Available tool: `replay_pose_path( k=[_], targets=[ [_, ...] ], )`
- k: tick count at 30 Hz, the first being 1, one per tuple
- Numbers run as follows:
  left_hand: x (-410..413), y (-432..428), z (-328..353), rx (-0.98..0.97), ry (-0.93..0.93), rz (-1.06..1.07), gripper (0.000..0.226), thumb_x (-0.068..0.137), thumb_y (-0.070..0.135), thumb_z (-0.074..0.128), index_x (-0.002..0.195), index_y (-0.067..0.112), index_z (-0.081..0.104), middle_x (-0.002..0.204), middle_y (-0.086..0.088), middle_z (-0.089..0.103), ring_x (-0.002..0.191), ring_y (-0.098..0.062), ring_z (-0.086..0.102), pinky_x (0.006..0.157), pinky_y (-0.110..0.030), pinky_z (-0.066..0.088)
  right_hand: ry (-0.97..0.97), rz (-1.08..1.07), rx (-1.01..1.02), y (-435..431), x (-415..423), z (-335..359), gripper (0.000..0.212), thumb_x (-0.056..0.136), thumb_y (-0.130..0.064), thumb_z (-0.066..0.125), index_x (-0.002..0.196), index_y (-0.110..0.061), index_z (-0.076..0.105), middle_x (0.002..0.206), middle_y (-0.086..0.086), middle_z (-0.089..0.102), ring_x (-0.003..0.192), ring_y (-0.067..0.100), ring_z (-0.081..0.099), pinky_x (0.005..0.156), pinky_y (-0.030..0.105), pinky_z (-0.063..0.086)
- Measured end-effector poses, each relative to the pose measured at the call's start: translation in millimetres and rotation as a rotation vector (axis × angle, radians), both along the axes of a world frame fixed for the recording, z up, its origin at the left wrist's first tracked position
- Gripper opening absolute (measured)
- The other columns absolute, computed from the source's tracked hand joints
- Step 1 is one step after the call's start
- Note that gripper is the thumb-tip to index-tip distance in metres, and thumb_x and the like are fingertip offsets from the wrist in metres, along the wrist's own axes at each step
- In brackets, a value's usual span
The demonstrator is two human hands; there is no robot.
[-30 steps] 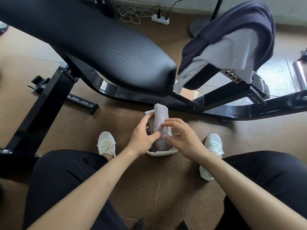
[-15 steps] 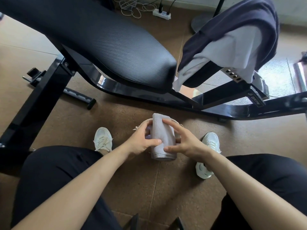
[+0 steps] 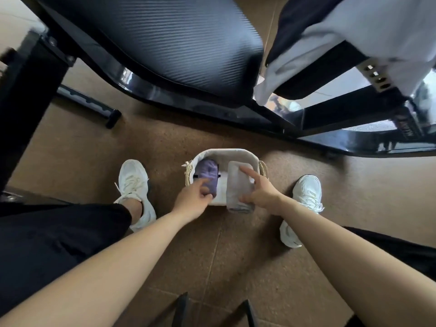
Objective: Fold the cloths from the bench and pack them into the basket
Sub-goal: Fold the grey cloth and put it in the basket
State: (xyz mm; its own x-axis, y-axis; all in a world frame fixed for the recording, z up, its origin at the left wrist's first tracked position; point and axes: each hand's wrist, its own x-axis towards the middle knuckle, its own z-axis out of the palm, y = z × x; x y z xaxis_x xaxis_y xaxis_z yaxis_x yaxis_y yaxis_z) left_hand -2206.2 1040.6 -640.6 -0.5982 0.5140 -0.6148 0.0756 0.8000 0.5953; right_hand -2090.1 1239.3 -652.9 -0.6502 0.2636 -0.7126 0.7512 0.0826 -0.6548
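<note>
Cloth (image 3: 237, 187) lengthwise front-to-back in basket (image 3: 221, 152)

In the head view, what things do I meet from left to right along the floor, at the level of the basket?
Left white shoe → purple cloth → grey cloth → right white shoe. The basket holds both cloths. The left hand and right hand overlap them, so I leave these out.
</note>
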Motion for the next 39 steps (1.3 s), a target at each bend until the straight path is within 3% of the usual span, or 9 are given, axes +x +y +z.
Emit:
replay_pose_path(
  k=[2,9,12,15,18,23,28,35,39],
  targets=[
    [-3.8,3.7,-22.6,-0.041,0.104,-0.141,0.048,0.098,0.028,0.062,0.143,0.03,0.048,0.133,0.003,0.064,0.118,-0.02,0.064,0.096,-0.039,0.054,-0.005,0.053,0.078,11.4,-7.6,-26.0,0.09,0.083,-0.006,0.078,0.15,-0.044,0.031,0.146,0.004,0.032,0.126,0.023,0.044,0.087,0.031,0.057],
    [-17.8,36.3,-105.9,-0.128,0.346,-0.508,0.053,0.102,0.023,0.055,0.152,0.021,0.039,0.16,-0.004,0.038,0.144,-0.028,0.039,0.114,-0.045,0.041,0.033,0.161,0.205,22.0,-42.3,-120.1,0.095,0.08,-0.006,0.081,0.156,-0.029,0.029,0.151,0.006,0.04,0.133,0.024,0.047,0.107,0.031,0.046],
    [-31.6,45.5,-136.7,-0.229,0.492,-0.618,0.065,0.1,0.028,0.059,0.157,0.02,0.029,0.165,-0.01,0.027,0.149,-0.031,0.031,0.117,-0.047,0.036,0.053,0.2,0.267,21.5,-48.7,-157.5,0.098,0.078,-0.012,0.084,0.157,-0.03,0.028,0.141,0.008,0.048,0.125,0.023,0.052,0.1,0.023,0.043],
    [-46.9,46.7,-161.9,-0.289,0.515,-0.726,0.086,0.094,0.042,0.066,0.161,0.021,0.016,0.169,-0.011,0.014,0.154,-0.032,0.021,0.121,-0.047,0.03,0.031,0.263,0.311,24.2,-48.6,-182.3,0.103,0.075,-0.022,0.088,0.158,-0.034,0.028,0.125,0.008,0.047,0.109,0.023,0.053,0.099,0.034,0.048],
    [-51.8,46.9,-180.1,-0.324,0.452,-0.737,0.1,0.09,0.052,0.067,0.163,0.023,0.005,0.171,-0.008,0.005,0.156,-0.032,0.014,0.123,-0.046,0.024,0.012,0.402,0.425,23.3,-42.5,-192.7,0.11,0.073,-0.044,0.087,0.159,-0.04,0.019,0.142,0.012,0.037,0.121,0.03,0.05,0.104,0.044,0.049],
    [-45.8,48.8,-193.0,-0.325,0.377,-0.672,0.104,0.089,0.055,0.067,0.162,0.028,-0.002,0.171,-0.003,-0.005,0.157,-0.031,0.002,0.123,-0.048,0.021,0.029,0.681,0.941,17.3,-40.7,-193.1,0.11,0.067,-0.079,0.069,0.158,-0.035,0.025,0.166,0.01,0.021,0.133,0.038,0.041,0.095,0.049,0.049],
    [-41.0,46.4,-200.6,-0.307,0.406,-0.611,0.103,0.085,0.055,0.071,0.163,0.028,0.009,0.171,-0.001,-0.001,0.157,-0.029,0.004,0.123,-0.047,0.025,-0.058,0.74,0.939,9.4,-59.3,-195.5,0.108,0.072,-0.083,0.058,0.158,-0.032,0.018,0.166,0.007,0.025,0.137,0.039,0.039,0.107,0.052,0.035],
    [-40.7,45.9,-202.8,-0.302,0.395,-0.628,0.103,0.087,0.053,0.071,0.161,0.038,0.002,0.171,-0.003,-0.007,0.157,-0.033,0.001,0.12,-0.052,0.031,-0.171,0.784,0.875,14.4,-63.8,-201.6,0.111,0.075,-0.089,0.047,0.158,-0.041,-0.009,0.171,0.001,-0.003,0.146,0.042,0.027,0.119,0.055,0.023],
    [-36.2,49.9,-198.4,-0.337,0.414,-0.686,0.091,0.092,0.052,0.064,0.158,0.048,0.002,0.17,-0.009,-0.013,0.155,-0.04,-0.003,0.119,-0.052,0.03,-0.098,0.798,0.872,18.7,-58.8,-191.0,0.112,0.074,-0.086,0.053,0.159,-0.037,0.0,0.171,0.006,0.003,0.135,0.04,0.04,0.109,0.052,0.037]
  ],
)
